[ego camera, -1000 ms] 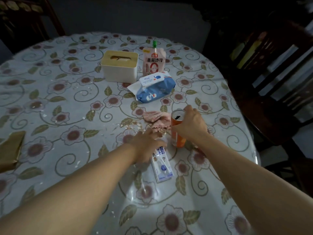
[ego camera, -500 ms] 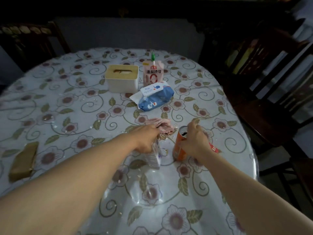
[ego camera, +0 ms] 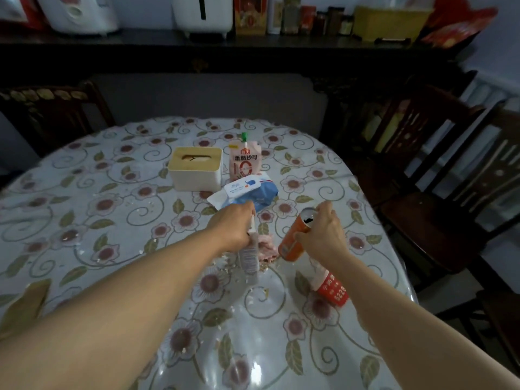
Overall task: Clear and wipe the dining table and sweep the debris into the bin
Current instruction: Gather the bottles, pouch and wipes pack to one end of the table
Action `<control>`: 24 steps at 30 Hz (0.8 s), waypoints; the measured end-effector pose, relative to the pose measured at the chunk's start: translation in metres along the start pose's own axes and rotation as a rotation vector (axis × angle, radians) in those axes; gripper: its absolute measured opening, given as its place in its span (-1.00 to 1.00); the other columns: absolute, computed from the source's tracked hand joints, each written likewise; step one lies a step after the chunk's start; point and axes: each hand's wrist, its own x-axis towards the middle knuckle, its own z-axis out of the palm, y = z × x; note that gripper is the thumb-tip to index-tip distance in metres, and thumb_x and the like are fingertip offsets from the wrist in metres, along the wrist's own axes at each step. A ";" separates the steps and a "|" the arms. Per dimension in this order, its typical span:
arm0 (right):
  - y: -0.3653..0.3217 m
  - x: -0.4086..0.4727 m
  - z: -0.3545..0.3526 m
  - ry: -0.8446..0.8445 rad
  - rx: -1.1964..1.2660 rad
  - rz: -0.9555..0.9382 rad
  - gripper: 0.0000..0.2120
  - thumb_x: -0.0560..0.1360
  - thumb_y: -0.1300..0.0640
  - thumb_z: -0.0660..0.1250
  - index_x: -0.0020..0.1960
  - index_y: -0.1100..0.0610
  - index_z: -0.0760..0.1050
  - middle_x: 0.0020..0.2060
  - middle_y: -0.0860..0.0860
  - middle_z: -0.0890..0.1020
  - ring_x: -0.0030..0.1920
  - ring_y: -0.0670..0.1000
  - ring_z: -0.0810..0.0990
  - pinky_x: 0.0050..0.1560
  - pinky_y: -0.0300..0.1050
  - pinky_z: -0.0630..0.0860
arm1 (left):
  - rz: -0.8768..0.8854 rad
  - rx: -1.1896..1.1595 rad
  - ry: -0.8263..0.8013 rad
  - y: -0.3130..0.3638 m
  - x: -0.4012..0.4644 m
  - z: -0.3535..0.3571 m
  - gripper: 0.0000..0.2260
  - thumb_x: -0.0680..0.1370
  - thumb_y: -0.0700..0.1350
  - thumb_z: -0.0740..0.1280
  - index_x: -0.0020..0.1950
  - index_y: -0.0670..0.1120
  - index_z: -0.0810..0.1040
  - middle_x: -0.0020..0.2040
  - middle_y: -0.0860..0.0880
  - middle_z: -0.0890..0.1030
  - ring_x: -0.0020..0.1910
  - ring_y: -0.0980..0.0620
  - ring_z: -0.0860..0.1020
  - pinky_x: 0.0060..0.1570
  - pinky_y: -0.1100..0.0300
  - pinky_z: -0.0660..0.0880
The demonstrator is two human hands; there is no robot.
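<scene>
My left hand [ego camera: 233, 228] grips the top of a small white milk carton [ego camera: 250, 258], lifted and hanging above the floral tablecloth [ego camera: 84, 220]. My right hand [ego camera: 323, 235] holds an orange drink can [ego camera: 292, 240], tilted, just off the table. Between them lie crumpled pink tissue [ego camera: 267, 250] and scattered crumbs [ego camera: 225, 260]. A red and white wrapper [ego camera: 330, 288] lies under my right wrist.
Behind the hands are a blue wet-wipe pack [ego camera: 247, 191], a cream tissue box [ego camera: 195, 168] and a tomato sauce pouch [ego camera: 243, 159]. A brown object [ego camera: 24, 305] sits at the left edge. Dark wooden chairs [ego camera: 439, 192] stand right; a sideboard [ego camera: 225, 52] stands beyond.
Both hands have risen: the left lifted the milk carton off the table, the right raised and tilted the can. The camera tipped up, showing the sideboard.
</scene>
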 end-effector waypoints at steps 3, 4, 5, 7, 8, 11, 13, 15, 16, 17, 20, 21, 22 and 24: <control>0.003 0.030 -0.010 -0.002 -0.005 0.006 -0.54 0.40 0.20 0.41 0.15 0.13 0.21 0.12 0.16 0.45 0.05 0.19 0.52 -0.02 0.11 0.54 | -0.041 -0.094 0.053 0.013 0.032 -0.003 -0.61 0.40 -0.18 0.42 0.17 -0.10 0.38 0.10 -0.15 0.55 0.05 -0.15 0.52 -0.13 0.09 0.40; 0.005 0.042 -0.013 -0.002 -0.014 0.002 -0.54 0.41 0.21 0.40 0.16 0.14 0.21 0.14 0.16 0.44 0.06 0.19 0.51 -0.01 0.10 0.53 | -0.047 -0.117 0.066 0.019 0.044 -0.003 -0.61 0.41 -0.19 0.41 0.17 -0.12 0.38 0.09 -0.16 0.56 0.05 -0.17 0.53 -0.15 0.09 0.39; 0.009 0.057 -0.016 -0.003 -0.019 -0.003 -0.54 0.41 0.22 0.39 0.19 0.15 0.21 0.16 0.17 0.43 0.08 0.19 0.51 -0.02 0.08 0.52 | -0.049 -0.138 0.081 0.024 0.059 -0.002 -0.62 0.41 -0.20 0.41 0.17 -0.13 0.38 0.08 -0.17 0.56 0.04 -0.18 0.53 -0.16 0.09 0.38; 0.015 0.086 -0.018 -0.003 -0.033 -0.028 -0.50 0.43 0.23 0.38 0.26 0.15 0.20 0.19 0.18 0.40 0.11 0.20 0.49 -0.01 0.04 0.47 | -0.049 -0.190 0.117 0.037 0.087 0.002 -0.61 0.41 -0.21 0.42 0.17 -0.14 0.38 0.08 -0.17 0.56 0.05 -0.18 0.52 -0.13 0.07 0.39; 0.017 0.101 -0.018 -0.001 -0.041 -0.045 -0.46 0.43 0.23 0.38 0.31 0.15 0.19 0.21 0.18 0.39 0.14 0.20 0.48 0.03 0.04 0.46 | -0.048 -0.217 0.134 0.043 0.102 0.004 -0.60 0.40 -0.20 0.42 0.18 -0.14 0.38 0.09 -0.17 0.55 0.07 -0.17 0.51 -0.10 0.05 0.40; 0.024 0.150 -0.015 0.017 -0.051 -0.100 -0.39 0.43 0.24 0.39 0.38 0.11 0.17 0.24 0.18 0.38 0.18 0.20 0.46 0.09 0.04 0.46 | -0.067 -0.269 0.182 0.057 0.152 0.012 -0.59 0.40 -0.22 0.41 0.20 -0.14 0.38 0.12 -0.16 0.53 0.11 -0.16 0.49 -0.01 0.00 0.43; 0.027 0.181 -0.011 0.030 -0.044 -0.144 -0.43 0.42 0.26 0.40 0.33 0.11 0.22 0.22 0.17 0.39 0.15 0.19 0.46 0.06 0.04 0.45 | -0.088 -0.264 0.212 0.062 0.186 0.017 -0.57 0.40 -0.22 0.41 0.22 -0.16 0.37 0.13 -0.17 0.52 0.13 -0.17 0.48 0.01 0.00 0.43; 0.029 0.215 -0.003 0.025 -0.049 -0.174 -0.46 0.40 0.27 0.41 0.29 0.11 0.25 0.18 0.17 0.42 0.14 0.18 0.46 0.03 0.02 0.44 | -0.111 -0.233 0.243 0.064 0.220 0.024 -0.55 0.41 -0.19 0.42 0.25 -0.18 0.37 0.16 -0.19 0.51 0.16 -0.18 0.47 0.04 0.00 0.44; 0.027 0.224 -0.001 0.028 -0.051 -0.187 -0.46 0.40 0.27 0.41 0.28 0.11 0.25 0.17 0.17 0.43 0.14 0.18 0.46 0.04 0.02 0.44 | -0.117 -0.219 0.255 0.064 0.230 0.025 -0.54 0.42 -0.18 0.43 0.26 -0.19 0.37 0.17 -0.19 0.51 0.17 -0.18 0.47 0.05 0.00 0.43; 0.026 0.234 0.003 0.026 -0.055 -0.202 -0.46 0.40 0.27 0.42 0.28 0.11 0.26 0.16 0.17 0.43 0.14 0.18 0.46 0.04 0.02 0.43 | -0.130 -0.212 0.260 0.062 0.240 0.028 -0.54 0.42 -0.18 0.43 0.26 -0.18 0.37 0.18 -0.19 0.51 0.18 -0.17 0.46 0.06 0.01 0.43; 0.023 0.261 0.017 0.023 -0.056 -0.255 -0.44 0.39 0.26 0.43 0.30 0.11 0.25 0.19 0.17 0.43 0.15 0.19 0.46 0.06 0.03 0.43 | -0.172 -0.185 0.283 0.056 0.267 0.040 -0.57 0.43 -0.23 0.41 0.27 -0.16 0.39 0.20 -0.17 0.50 0.20 -0.15 0.45 0.05 0.04 0.43; 0.023 0.267 0.022 0.024 -0.061 -0.272 -0.43 0.39 0.26 0.43 0.31 0.12 0.25 0.20 0.16 0.42 0.15 0.20 0.47 0.06 0.03 0.43 | -0.185 -0.170 0.292 0.053 0.273 0.044 -0.57 0.44 -0.24 0.40 0.27 -0.16 0.38 0.20 -0.16 0.50 0.20 -0.15 0.45 0.05 0.04 0.43; 0.023 0.272 0.027 0.025 -0.069 -0.284 -0.43 0.39 0.26 0.43 0.31 0.12 0.25 0.20 0.16 0.42 0.14 0.20 0.48 0.06 0.04 0.44 | -0.195 -0.157 0.300 0.051 0.278 0.048 -0.58 0.44 -0.25 0.39 0.28 -0.16 0.38 0.20 -0.17 0.50 0.20 -0.15 0.45 0.04 0.04 0.43; 0.026 0.279 0.036 0.024 -0.079 -0.305 -0.42 0.40 0.27 0.42 0.32 0.11 0.24 0.19 0.16 0.42 0.13 0.20 0.48 0.04 0.03 0.44 | -0.204 -0.132 0.302 0.047 0.284 0.055 -0.58 0.46 -0.25 0.38 0.29 -0.17 0.37 0.19 -0.18 0.50 0.20 -0.17 0.45 0.02 0.03 0.43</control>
